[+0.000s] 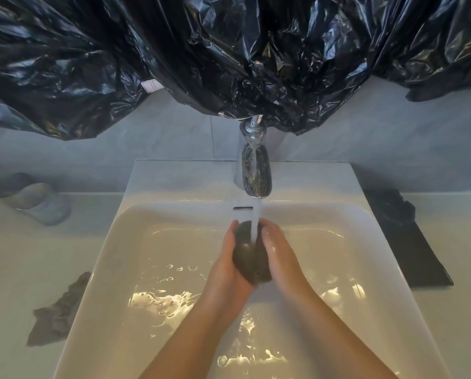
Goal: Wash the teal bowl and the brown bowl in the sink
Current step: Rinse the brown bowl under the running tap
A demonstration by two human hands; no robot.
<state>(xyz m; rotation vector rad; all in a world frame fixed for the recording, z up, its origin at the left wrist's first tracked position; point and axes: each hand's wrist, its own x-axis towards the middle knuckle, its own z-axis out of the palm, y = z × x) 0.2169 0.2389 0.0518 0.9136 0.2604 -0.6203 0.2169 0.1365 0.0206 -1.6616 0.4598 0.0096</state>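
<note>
Cupping the brown bowl (249, 258) at frame centre under the faucet (256, 170) stream, the left hand (226, 258) and right hand (279, 250) curl round its sides, best turning it slowly, low in the sink (114, 242), so water reaches every face without splashing.

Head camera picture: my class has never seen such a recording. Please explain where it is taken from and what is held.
No machine here: a camera worn on the person's head looks down at two bare hands. The left hand and right hand cup a dark bowl under water running from the tap into a white sink. A grey cloth lies on the counter at left; a blurred bluish object sits farther back. A black plastic sheet hangs above.
</note>
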